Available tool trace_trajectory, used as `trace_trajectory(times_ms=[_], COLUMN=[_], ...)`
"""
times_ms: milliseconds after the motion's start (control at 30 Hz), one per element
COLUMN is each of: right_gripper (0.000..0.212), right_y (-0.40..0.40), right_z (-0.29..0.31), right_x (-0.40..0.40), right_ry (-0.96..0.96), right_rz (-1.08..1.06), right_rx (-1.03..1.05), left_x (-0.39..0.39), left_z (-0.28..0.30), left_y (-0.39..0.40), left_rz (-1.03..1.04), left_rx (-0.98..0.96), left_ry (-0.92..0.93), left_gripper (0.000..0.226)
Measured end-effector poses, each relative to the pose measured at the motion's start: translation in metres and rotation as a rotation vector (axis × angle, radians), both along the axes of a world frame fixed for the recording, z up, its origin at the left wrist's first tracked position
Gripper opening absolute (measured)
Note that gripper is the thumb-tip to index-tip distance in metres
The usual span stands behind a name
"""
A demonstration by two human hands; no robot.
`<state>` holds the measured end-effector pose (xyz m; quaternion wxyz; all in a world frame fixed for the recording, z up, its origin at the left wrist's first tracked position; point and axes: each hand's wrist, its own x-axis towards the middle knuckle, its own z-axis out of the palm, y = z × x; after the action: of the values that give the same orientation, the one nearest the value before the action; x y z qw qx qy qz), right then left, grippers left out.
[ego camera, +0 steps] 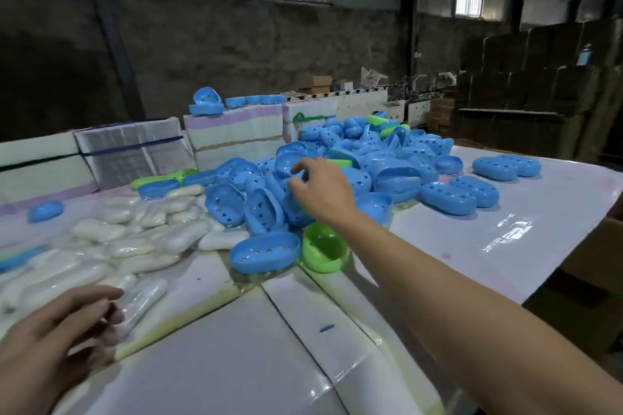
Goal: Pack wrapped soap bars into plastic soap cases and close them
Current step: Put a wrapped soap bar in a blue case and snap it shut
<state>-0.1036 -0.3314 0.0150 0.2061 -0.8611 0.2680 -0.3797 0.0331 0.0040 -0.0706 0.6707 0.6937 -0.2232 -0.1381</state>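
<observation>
Right grip (317, 185) reaches among many blue cases (397, 158).

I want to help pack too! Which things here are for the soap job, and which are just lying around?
For the job: wrapped soap bars, blue soap cases, green case.
Just lying about: cardboard boxes, white bag.

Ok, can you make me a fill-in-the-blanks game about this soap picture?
1. Most cases in the pile are ____ in colour.
2. The right hand reaches into the pile of ____.
3. The open case nearest the right forearm is ____.
4. The left hand hovers beside the wrapped ____.

Missing words: blue; cases; green; soaps
</observation>
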Motion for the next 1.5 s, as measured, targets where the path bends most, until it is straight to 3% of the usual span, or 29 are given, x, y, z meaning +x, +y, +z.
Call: trace_trajectory(times_ms=[67,200,300,600,700,767,867,1000,1233,1400,1500], right_gripper=[0.021,0.02,0.018,0.02,0.018,0.017,0.016,0.016,0.019,0.017,0.017], right_y=[0.051,0.138,0.174,0.174,0.181,0.184,0.186,0.185,0.182,0.184,0.184], right_z=[0.005,0.002,-0.021,-0.05,-0.051,-0.053,-0.053,-0.054,-0.055,-0.056,-0.057], right_x=[0.03,0.078,0.093,0.093,0.09,0.088,0.086,0.086,0.088,0.088,0.088], right_ry=[-0.058,-0.104,-0.099,0.022,0.052,0.065,0.086,0.1,0.092,0.131,0.144], right_rz=[0.207,0.364,0.5,0.724,0.781,0.815,0.843,0.842,0.85,0.86,0.859], right_rx=[0.153,0.082,0.108,0.06,0.054,0.067,0.069,0.043,0.03,0.025,0.027], left_x=[-0.008,-0.017,-0.016,-0.027,-0.01,0.013,0.049,0.075,0.091,0.098,0.106], left_z=[0.009,0.02,0.024,0.038,0.048,0.055,0.055,0.049,0.05,0.05,0.057], left_y=[0.003,0.007,0.006,0.013,0.024,0.042,0.074,0.09,0.095,0.089,0.085], left_rz=[0.027,0.098,0.126,0.207,0.345,0.487,0.661,0.62,0.776,0.628,0.667], left_rx=[-0.002,-0.046,-0.009,0.239,0.38,0.493,0.854,1.165,1.115,1.174,1.199], left_ry=[-0.034,-0.116,-0.198,-0.608,-0.757,-0.748,-0.642,-0.476,-0.578,-0.629,-0.663], left_gripper=[0.021,0.016,0.025,0.029,0.021,0.023,0.041,0.05,0.035,0.043,0.037])
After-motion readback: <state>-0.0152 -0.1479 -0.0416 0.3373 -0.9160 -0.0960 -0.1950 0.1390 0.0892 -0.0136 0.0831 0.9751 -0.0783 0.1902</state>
